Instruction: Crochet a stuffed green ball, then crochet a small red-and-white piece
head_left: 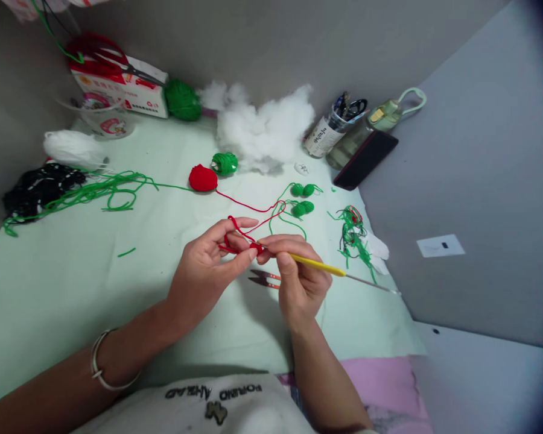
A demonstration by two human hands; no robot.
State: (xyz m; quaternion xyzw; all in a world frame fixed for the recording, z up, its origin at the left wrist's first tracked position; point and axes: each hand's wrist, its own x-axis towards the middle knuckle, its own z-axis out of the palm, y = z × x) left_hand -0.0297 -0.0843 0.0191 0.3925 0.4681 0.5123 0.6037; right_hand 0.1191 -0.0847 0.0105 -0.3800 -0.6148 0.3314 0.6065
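Between thumb and fingers, my left hand (212, 250) pinches a small red crochet piece (256, 246), with red yarn looped over its index finger. My right hand (301, 271) grips a crochet hook (319, 265) by its yellow handle, the tip meeting the red piece. A metal shaft sticks out past the handle's back end toward the right. From the work, the red yarn runs back to a red yarn ball (203, 179). Partly behind my right hand lie thread snips (265, 278) with orange handles. Fingers hide most of the stitches.
Green crocheted balls (302, 208) lie beyond my hands, with white stuffing (266, 129) farther back. Yarn scraps (355, 238) sit at right near a propped phone (366, 160). Left are loose green strands (90, 190), a plastic cup (111, 117) and scissors (113, 60) on a box. Grey partitions enclose the table.
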